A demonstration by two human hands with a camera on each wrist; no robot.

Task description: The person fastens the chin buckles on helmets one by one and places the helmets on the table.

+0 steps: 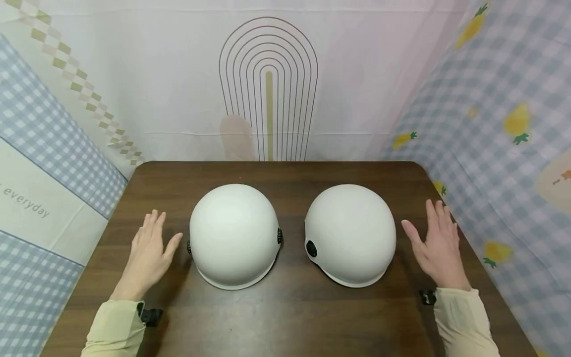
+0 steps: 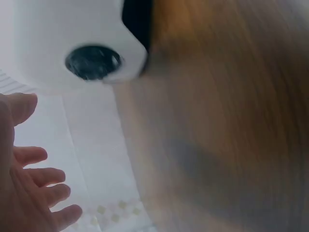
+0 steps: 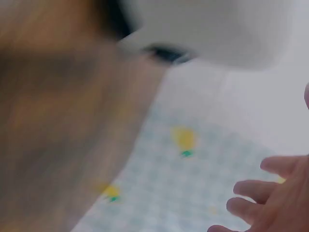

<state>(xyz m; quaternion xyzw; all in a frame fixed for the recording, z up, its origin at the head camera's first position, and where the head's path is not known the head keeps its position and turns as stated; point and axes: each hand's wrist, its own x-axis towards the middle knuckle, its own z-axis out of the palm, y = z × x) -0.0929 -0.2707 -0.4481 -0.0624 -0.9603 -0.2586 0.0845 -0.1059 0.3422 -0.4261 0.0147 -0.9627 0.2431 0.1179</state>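
Two white helmets rest dome-up, side by side on the brown table. The left helmet [image 1: 234, 235] has dark round knobs at both sides; the right helmet [image 1: 352, 235] shows one black knob on its left. My left hand [image 1: 149, 250] is held with straight fingers to the left of the left helmet, apart from it. Beyond the right helmet, my right hand [image 1: 437, 248] is held likewise, thumb spread, touching nothing. A helmet's knob [image 2: 93, 62] shows near the thumb in the left wrist view. In the right wrist view the white helmet [image 3: 212, 29] is blurred.
The wooden table [image 1: 267, 322] has rounded far corners. A white cloth [image 1: 178, 74] with an arch pattern hangs behind it. Blue checked cloth [image 1: 473, 163] with yellow fruit runs along the right edge, and another checked panel stands at left. Each wrist wears a dark device.
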